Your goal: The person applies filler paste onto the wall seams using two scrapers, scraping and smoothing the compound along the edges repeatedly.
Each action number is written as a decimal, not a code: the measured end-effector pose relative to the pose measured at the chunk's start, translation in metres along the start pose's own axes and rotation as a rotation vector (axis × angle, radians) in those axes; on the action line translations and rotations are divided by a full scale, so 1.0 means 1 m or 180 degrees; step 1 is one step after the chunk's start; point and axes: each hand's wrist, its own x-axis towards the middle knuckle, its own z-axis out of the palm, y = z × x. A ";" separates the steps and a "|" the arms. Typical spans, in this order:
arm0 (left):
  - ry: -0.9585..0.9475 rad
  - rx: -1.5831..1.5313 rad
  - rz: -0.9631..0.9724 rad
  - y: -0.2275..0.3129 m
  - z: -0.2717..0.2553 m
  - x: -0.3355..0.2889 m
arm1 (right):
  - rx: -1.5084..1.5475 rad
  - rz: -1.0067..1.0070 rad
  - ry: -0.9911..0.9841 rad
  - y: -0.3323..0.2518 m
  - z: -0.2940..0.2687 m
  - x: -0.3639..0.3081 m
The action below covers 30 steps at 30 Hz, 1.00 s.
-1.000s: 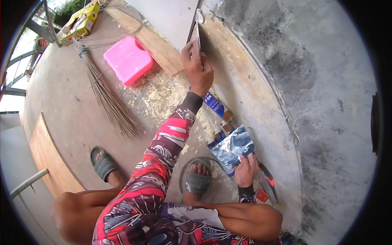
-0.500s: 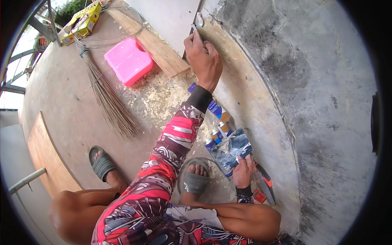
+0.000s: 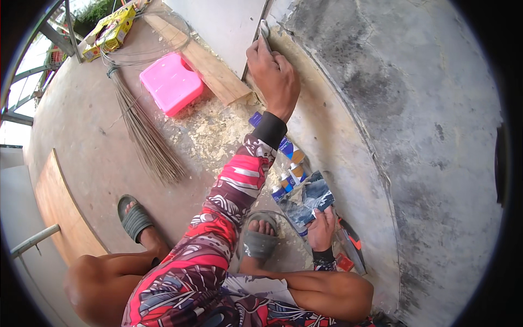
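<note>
My left hand [image 3: 276, 82] is stretched far forward along the foot of the wall. Its fingers pinch a small putty knife [image 3: 265, 34], whose pale tip touches the joint between the white panel [image 3: 220, 27] and the grey wall [image 3: 430, 109]; most of its handle is hidden in the fingers. Low on the right, my right hand [image 3: 321, 229] grips the edge of a flat dark board [image 3: 306, 200] smeared with whitish filler. Several blue-and-tan tubes with white caps [image 3: 289, 180] stand or lie just beyond this board, partly covered by it.
A pink plastic case [image 3: 171, 84], a stick broom [image 3: 144, 128] and a wooden plank [image 3: 204, 60] lie on the floor, among pale crumbs [image 3: 218, 133]. A yellow box [image 3: 113, 32] sits far left. Beside my right hand lies a tool with an orange-and-black handle [image 3: 351, 237]. Plywood [image 3: 68, 207] leans left.
My left hand has shifted slightly right, and the knife tip has moved onto the spot where a whitish lump showed. My right hand and the board have barely moved.
</note>
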 end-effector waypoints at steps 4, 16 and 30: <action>-0.0015 -0.0003 -0.0136 0.012 0.001 0.008 | 0.0008 -0.0005 -0.0088 -0.005 0.004 -0.003; 0.0191 -0.0478 0.0927 0.029 -0.017 0.001 | -0.0078 0.0058 0.0101 -0.004 0.005 -0.004; 0.0153 0.0122 0.0680 -0.073 -0.021 -0.023 | -0.0171 0.0004 -0.0124 -0.005 0.000 -0.002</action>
